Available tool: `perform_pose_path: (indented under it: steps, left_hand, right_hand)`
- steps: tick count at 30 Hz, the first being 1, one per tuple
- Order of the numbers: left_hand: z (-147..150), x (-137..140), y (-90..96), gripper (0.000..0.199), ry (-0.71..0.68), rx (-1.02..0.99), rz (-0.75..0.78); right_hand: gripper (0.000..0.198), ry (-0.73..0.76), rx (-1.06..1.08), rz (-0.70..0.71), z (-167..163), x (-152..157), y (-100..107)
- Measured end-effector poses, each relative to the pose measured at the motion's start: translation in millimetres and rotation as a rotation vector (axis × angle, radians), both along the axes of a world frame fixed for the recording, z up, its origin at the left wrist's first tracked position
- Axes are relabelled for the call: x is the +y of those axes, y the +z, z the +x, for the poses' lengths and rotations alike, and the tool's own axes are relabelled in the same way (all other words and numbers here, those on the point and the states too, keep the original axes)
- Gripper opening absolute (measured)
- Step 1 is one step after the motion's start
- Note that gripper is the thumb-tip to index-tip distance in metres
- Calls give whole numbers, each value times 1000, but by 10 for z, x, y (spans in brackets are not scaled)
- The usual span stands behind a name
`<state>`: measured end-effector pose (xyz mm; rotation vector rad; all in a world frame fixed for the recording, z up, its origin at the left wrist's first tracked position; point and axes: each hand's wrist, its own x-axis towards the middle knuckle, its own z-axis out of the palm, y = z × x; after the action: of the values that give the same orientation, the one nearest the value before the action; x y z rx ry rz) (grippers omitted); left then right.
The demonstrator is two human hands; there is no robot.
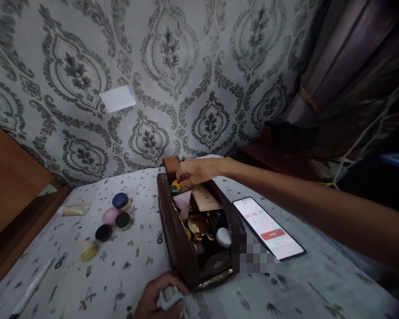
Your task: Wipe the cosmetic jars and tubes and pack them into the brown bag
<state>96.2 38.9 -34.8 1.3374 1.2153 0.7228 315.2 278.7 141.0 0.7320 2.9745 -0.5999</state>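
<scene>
**While the left hand (161,297) clutches a cloth (171,297), the right hand (197,172) dips into the bag (168,239)**

As the right arm stretches across from the side, its hand is bent down over the far end of the bag, the fingers curled near something orange-yellow (177,184). Whether they pinch anything cannot be told, since the fingertips are largely hidden. The left hand is closed around the pale, crumpled cloth just beside the bag's near end; whether it also touches the bag is unclear.

The brown bag stands unzipped on a printed sheet (136,283), its mouth wide. Inside, a beige packet (206,198) leans below the right hand, with a pink tube (183,204) beside it. Nearer are a gold lid (198,223) and a white lid (224,237).

Right of the bag, a phone (269,228) lies screen up, a timer showing above a red button. To the left, well apart from the bag, five small jars form a loose group: blue-lidded (120,200), pink (110,216), dark green (123,220), black (103,232) and yellowish (89,250). A cream tube (76,209) lies beyond them, near a wooden board (16,177), and a slim white stick (33,285) lies closer to the viewer. Behind, a white paper (118,98) shows against the patterned wall (169,53).
</scene>
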Motion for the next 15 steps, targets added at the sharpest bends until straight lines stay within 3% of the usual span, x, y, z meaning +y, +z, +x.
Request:
perform_pose_path:
  steps: [7, 11, 15]
  left_hand:
    - [33, -19, -35, 38, 14, -124, -43]
    - [83, -56, 15, 40, 48, -253, -137]
    - [78, -42, 154, 40, 103, -329, -99]
  right_hand:
    - [20, -131, 13, 120, -4, -144, 57]
    - [21, -264, 174, 244, 11, -336, 59]
    - [25, -332, 375, 341, 15, -682, 11]
